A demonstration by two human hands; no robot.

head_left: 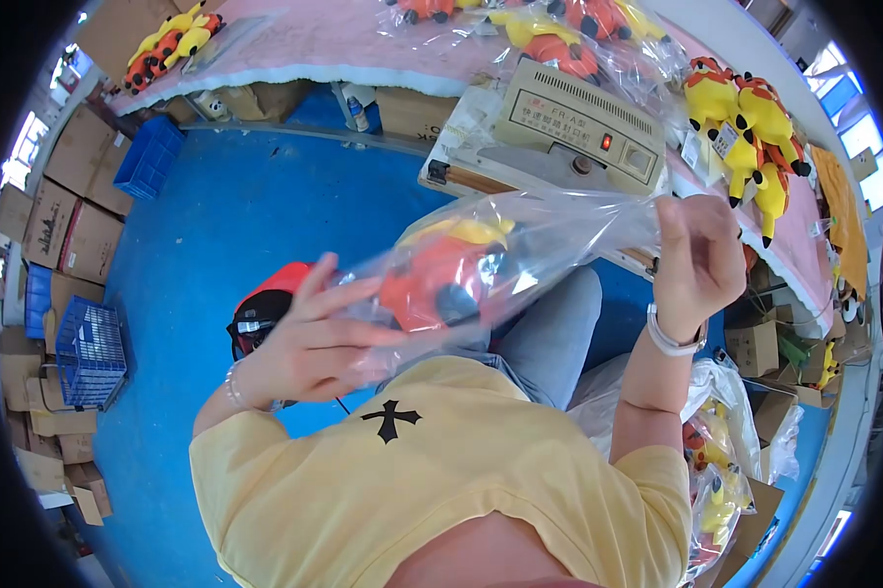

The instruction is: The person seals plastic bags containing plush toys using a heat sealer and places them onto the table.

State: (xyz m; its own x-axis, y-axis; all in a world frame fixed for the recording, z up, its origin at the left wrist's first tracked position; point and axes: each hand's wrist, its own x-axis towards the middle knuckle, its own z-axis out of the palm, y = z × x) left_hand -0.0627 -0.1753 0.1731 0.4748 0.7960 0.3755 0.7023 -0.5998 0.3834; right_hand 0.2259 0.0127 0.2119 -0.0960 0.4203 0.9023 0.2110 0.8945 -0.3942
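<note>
A clear plastic bag (559, 220) stretches between my two hands above my lap. Inside it lies a red and yellow plush toy (437, 279), with dark patches showing through the film. My right hand (694, 255) pinches the bag's gathered end on the right. Along the bag's left side, my left hand (314, 338) supports it with fingers stretched out and somewhat blurred. Just beyond the bag stands a beige sealing machine (584, 122), its red light lit.
Bagged plush toys (559, 44) lie on the pink-covered table (334, 39), with unbagged ones (745, 118) at right. More bagged toys fill a sack (716, 461) by my right side. Cardboard boxes (79, 216) and a blue crate (89, 353) line the left.
</note>
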